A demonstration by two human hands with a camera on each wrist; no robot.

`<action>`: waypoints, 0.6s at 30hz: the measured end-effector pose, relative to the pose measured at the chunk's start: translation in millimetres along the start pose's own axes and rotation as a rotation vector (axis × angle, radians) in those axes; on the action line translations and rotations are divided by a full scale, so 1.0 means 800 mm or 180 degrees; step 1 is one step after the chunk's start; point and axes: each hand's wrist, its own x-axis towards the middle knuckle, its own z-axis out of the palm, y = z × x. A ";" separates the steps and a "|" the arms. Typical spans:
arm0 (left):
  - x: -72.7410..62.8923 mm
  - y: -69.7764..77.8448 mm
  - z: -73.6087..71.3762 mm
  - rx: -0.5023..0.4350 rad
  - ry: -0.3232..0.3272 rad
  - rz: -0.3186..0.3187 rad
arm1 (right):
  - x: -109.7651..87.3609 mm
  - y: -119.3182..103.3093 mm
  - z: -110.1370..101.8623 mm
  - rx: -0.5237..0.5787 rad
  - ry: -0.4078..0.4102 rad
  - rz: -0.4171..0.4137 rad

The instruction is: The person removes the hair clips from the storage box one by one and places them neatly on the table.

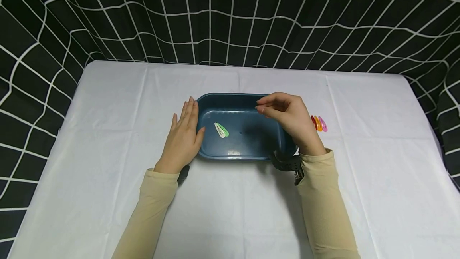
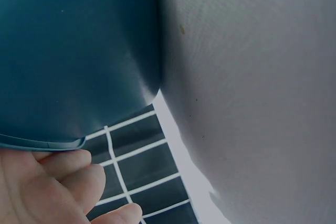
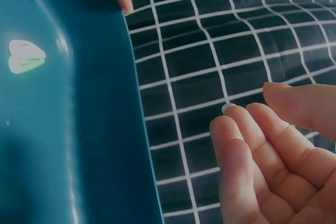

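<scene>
A blue plastic tub [image 1: 248, 147] stands on the white cloth. Inside it, left of the middle, a white hair clip [image 1: 219, 130] and a green hair clip [image 1: 224, 129] lie side by side. My left hand [image 1: 181, 137] rests along the tub's left end, fingers straight, with the thumb over the rim. Above the tub's right part hovers my right hand [image 1: 287, 117], fingers loosely bent. In the right wrist view a gap shows between its thumb [image 3: 302, 100] and fingertips, with nothing held there.
Just right of the tub lie red [image 1: 314, 122], orange [image 1: 318, 123] and pink [image 1: 322, 124] hair clips in a row on the cloth. A dark backdrop with white netting [image 1: 223, 19] surrounds the table [image 1: 90, 131] at the back and sides.
</scene>
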 end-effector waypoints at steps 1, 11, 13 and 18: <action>0.000 0.000 0.000 -0.0001 -0.0003 -0.0002 | 0.001 -0.001 0.002 -0.0015 -0.0020 0.0009; 0.001 0.000 -0.001 -0.0008 -0.0045 -0.0038 | 0.016 -0.007 0.026 -0.0249 -0.0352 -0.0022; 0.001 0.000 -0.002 -0.0012 -0.0049 -0.0035 | 0.021 -0.007 0.032 -0.0255 -0.0466 -0.0006; 0.001 0.000 -0.002 0.0015 -0.0065 -0.0039 | 0.036 -0.001 0.043 -0.0286 -0.0807 0.0054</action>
